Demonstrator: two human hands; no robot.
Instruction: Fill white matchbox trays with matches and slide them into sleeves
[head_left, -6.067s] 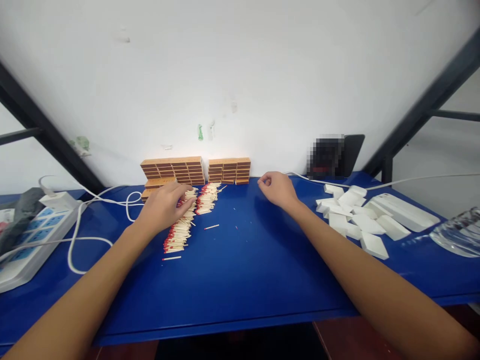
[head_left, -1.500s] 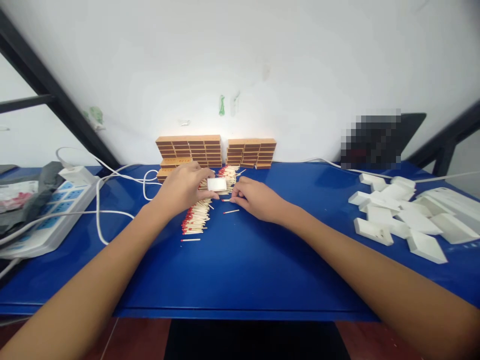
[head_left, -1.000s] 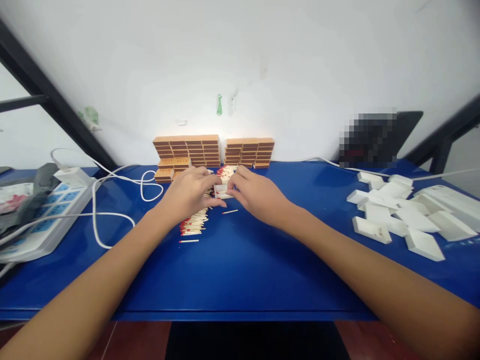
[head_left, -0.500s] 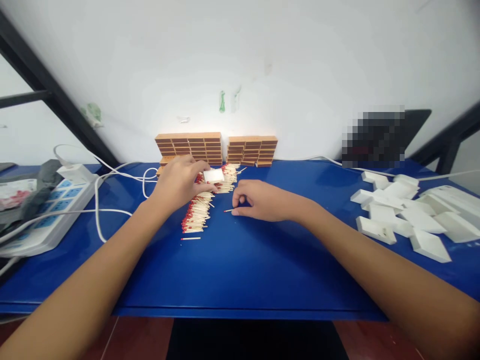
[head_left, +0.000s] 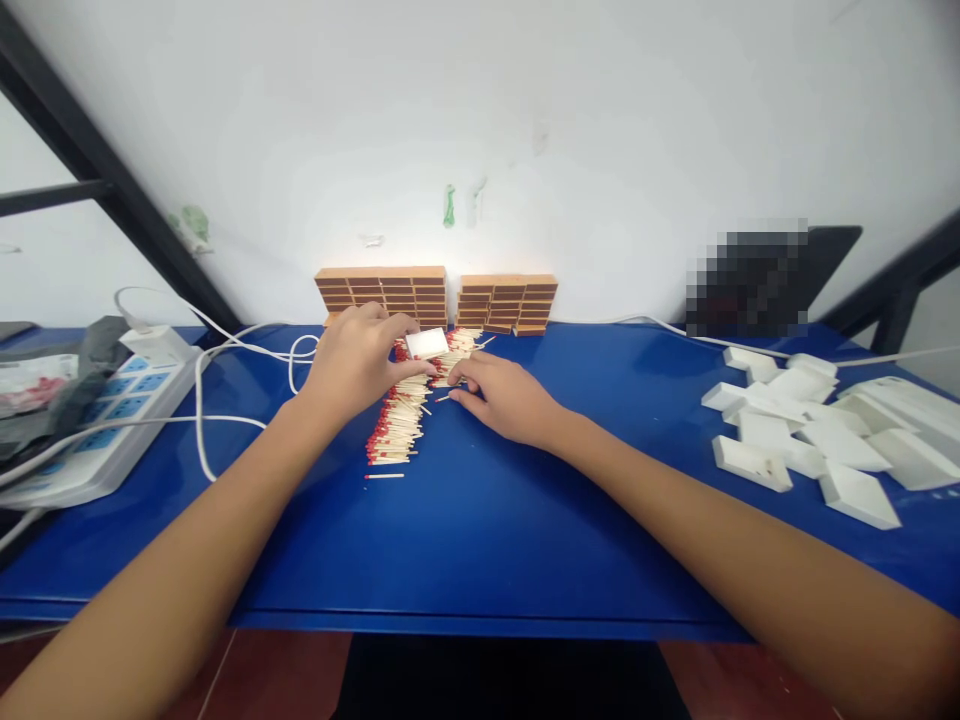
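Since the frame half a second back, my right hand [head_left: 501, 398] has slid up and left, closer to the match pile [head_left: 396, 428], while my left hand [head_left: 358, 358] has kept its place. Left hand: thumb and fingers pinched on a small white tray [head_left: 427, 343], held just above the far end of the pile. Right hand: fingers curled narrow, tips on the blue table [head_left: 480, 530] beside a loose match [head_left: 442, 398]; whether they grip it I cannot tell. Behind the hands, two stacks of brown matchboxes [head_left: 382, 292] stand against the wall. Far right lies a heap of white box parts [head_left: 795, 435]; far left, a power strip [head_left: 90, 430] with a white cable [head_left: 225, 419].
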